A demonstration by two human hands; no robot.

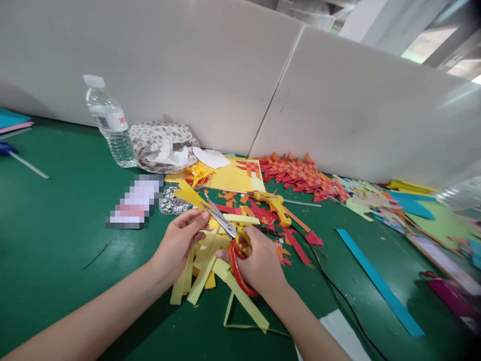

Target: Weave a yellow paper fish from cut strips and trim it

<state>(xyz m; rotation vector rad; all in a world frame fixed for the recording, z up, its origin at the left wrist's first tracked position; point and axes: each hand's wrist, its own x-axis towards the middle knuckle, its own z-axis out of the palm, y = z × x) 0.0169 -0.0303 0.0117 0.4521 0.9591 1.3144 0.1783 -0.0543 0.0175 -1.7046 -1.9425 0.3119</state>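
Note:
My right hand (259, 255) is closed round the red-handled scissors (236, 265), whose blades point up and to the left. The blades are parted beside a yellow paper strip (191, 194). My left hand (184, 240) pinches that strip near its lower end, close to the blades. Pale yellow paper strips (205, 250) lie in a loose heap beneath both hands, and some stick out toward me. Part of the heap is hidden by my hands.
A yellow glue gun (273, 204) with a black cord lies among red and orange scraps (259, 213). Woven red-orange paper pieces (300, 173) are piled by the partition. Left stand a water bottle (110, 125), a bag of googly eyes (173, 201) and a phone (135, 201). A blue strip (379, 281) lies right.

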